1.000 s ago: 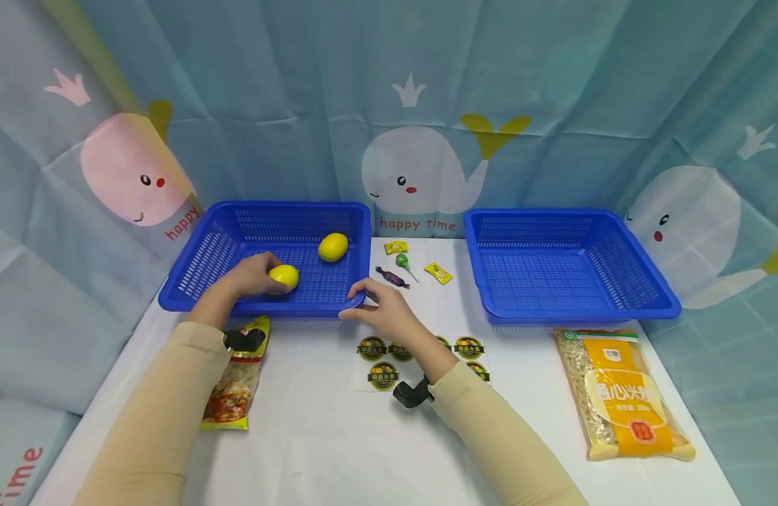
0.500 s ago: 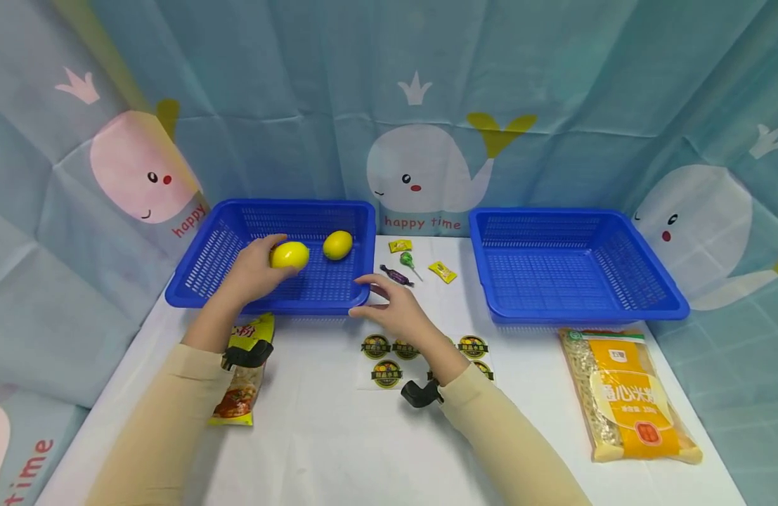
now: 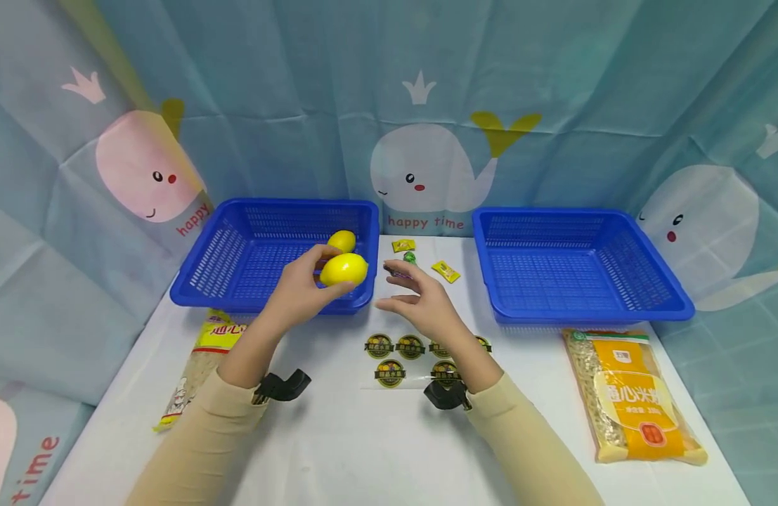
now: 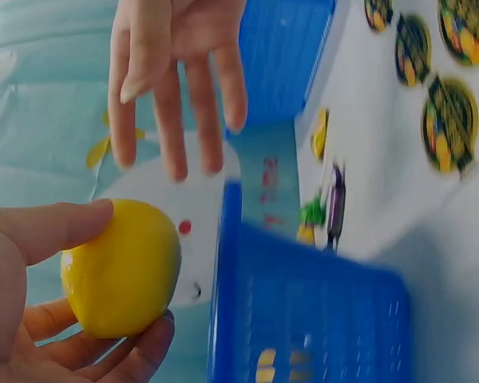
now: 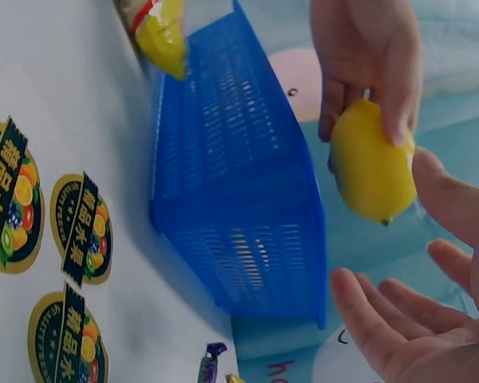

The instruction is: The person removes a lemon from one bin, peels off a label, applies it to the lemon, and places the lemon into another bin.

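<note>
Holding a lemon (image 3: 343, 270) above the left basket's (image 3: 224, 253) near right corner, left hand (image 3: 303, 284) curls around it. Right hand (image 3: 420, 301) hovers just beside, fingers spread, empty. Second lemon (image 3: 342, 241) lies inside the basket.

A lemon (image 3: 343, 269) is gripped in the left hand (image 3: 300, 287) above the near right corner of the left basket (image 3: 237, 270). The right hand (image 3: 420, 299) is held just beside it, fingers spread, palm toward it. A second lemon (image 3: 342, 240) lies in that basket. Stickers (image 3: 391, 355) are seen on the tabletop (image 3: 363, 443) below.
</note>
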The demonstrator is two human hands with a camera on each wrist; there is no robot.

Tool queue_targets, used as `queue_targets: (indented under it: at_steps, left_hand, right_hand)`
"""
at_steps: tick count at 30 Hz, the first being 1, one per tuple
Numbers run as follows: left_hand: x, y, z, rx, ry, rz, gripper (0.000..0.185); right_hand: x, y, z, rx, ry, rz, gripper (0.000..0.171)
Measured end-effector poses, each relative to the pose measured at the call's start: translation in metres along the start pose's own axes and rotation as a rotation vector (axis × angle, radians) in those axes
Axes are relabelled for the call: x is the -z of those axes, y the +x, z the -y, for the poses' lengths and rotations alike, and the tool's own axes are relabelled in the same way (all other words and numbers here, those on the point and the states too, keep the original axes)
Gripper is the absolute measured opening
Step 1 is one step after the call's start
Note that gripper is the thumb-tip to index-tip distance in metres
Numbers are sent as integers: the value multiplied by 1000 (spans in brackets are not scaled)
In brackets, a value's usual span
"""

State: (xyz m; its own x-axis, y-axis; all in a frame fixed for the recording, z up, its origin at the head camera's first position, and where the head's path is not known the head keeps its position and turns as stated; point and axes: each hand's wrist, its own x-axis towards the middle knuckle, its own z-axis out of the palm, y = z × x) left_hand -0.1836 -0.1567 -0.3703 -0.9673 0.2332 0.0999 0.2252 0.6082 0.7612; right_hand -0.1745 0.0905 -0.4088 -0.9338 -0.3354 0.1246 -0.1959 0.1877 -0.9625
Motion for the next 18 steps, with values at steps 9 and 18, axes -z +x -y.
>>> queue_targets:
  at_steps: [9, 18]
  left_hand:
    - [-38, -3, -20, -45, -90, 41, 58]
    - [-68, -4, -26, -36, -248, 77, 66]
  right_hand:
    - [9, -10, -2, 31, 10, -21, 59]
    - [25, -24, -14, 89, 33, -81, 55]
